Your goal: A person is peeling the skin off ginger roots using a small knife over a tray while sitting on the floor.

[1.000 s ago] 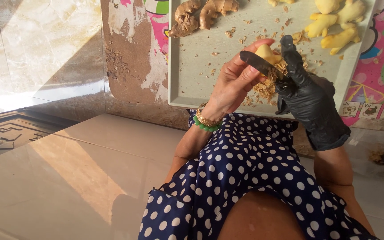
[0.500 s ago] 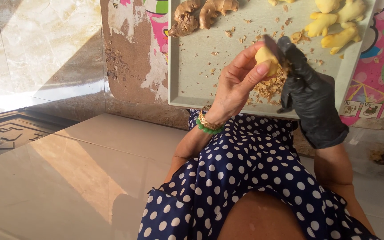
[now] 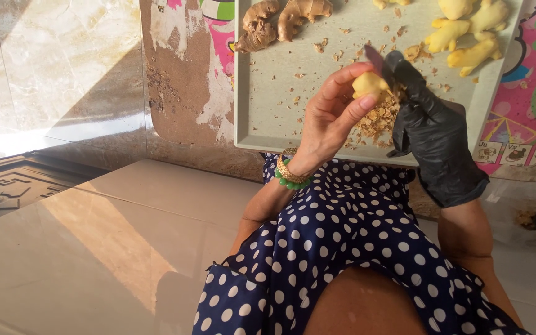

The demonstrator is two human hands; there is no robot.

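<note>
In the upper middle of the frame the bare left hand (image 3: 330,118) pinches a small peeled piece of ginger (image 3: 368,84) between thumb and curled fingers, holding it just above the grey tray (image 3: 280,105). To its right, the right hand (image 3: 432,130), in a black glove, is wrapped tight around a knife handle, and the dark knife blade (image 3: 376,62) lies against the top of the ginger piece. Directly under the two hands a heap of tan peelings (image 3: 376,121) lies on the tray, with loose scraps scattered across its surface. At the top of the frame, left of centre, two unpeeled ginger roots (image 3: 280,18) lie on the tray; in the upper right corner sit several yellow peeled ginger pieces (image 3: 469,34). A gold and green bead bracelet (image 3: 290,174) circles the left wrist. A navy dress with white polka dots (image 3: 355,248) fills the lower middle of the frame.
</note>
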